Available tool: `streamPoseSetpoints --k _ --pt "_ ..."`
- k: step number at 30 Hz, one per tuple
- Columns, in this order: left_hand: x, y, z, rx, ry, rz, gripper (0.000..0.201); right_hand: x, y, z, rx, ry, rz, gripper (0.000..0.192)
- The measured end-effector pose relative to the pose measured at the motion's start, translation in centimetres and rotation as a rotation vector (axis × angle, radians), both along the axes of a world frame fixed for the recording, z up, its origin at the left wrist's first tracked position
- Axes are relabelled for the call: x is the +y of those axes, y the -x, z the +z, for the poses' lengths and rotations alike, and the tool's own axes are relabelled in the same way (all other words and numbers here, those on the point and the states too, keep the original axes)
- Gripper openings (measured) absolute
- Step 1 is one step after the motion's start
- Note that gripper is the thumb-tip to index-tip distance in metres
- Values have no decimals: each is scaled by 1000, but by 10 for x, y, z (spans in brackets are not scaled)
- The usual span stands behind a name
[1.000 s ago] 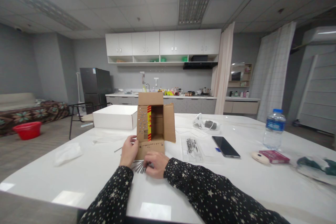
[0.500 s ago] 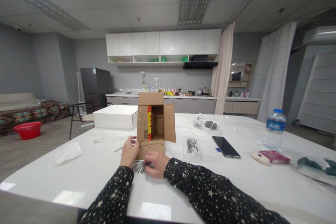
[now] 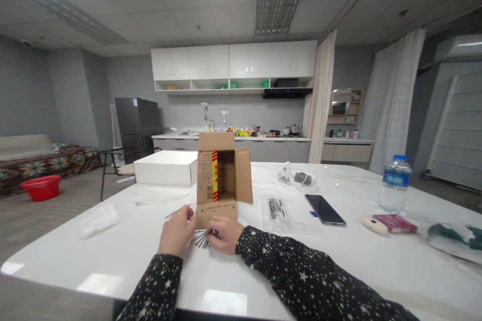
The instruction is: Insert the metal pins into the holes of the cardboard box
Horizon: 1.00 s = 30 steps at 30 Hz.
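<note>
A cardboard box [image 3: 205, 180] stands open toward me, its near flap [image 3: 214, 214] folded down on the white table and dotted with a row of small holes. My left hand [image 3: 177, 230] is beside the flap's left edge, fingers curled together; what they hold, if anything, is hidden. A thin metal rod [image 3: 173, 213] lies just behind that hand. Several grey nail-like pieces [image 3: 201, 238] fan out in front of the flap. My right hand [image 3: 226, 234] is at their right side, its fingertips closed close to them; I cannot make out what is in the pinch.
A clear plastic case [image 3: 277, 210] of small metal pieces lies right of the box, with a phone [image 3: 325, 209] beyond it. Farther right are a water bottle [image 3: 394, 185] and a dark pink box [image 3: 395, 223]. A white box [image 3: 165, 168] is behind on the left.
My left hand has drawn back from the cardboard box, toward the left and nearer to me. My right hand stays by the nail-like pieces, almost unmoved.
</note>
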<state>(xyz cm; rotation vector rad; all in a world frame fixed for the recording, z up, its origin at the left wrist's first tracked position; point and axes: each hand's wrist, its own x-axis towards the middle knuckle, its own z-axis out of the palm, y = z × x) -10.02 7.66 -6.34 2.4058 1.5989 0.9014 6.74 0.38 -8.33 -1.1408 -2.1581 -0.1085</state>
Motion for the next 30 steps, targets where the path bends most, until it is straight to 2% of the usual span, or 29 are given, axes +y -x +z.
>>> streamPoseSetpoints --k 8,18,30 --pt "7 6 -18 -55 78 -120 8 1 -1 0 46 43 -101 17" --pt "9 8 -19 -75 147 -110 9 -3 -1 0 26 127 -263 15" --pt "1 5 -10 -93 186 -181 10 0 -3 -2 20 139 -148 21"
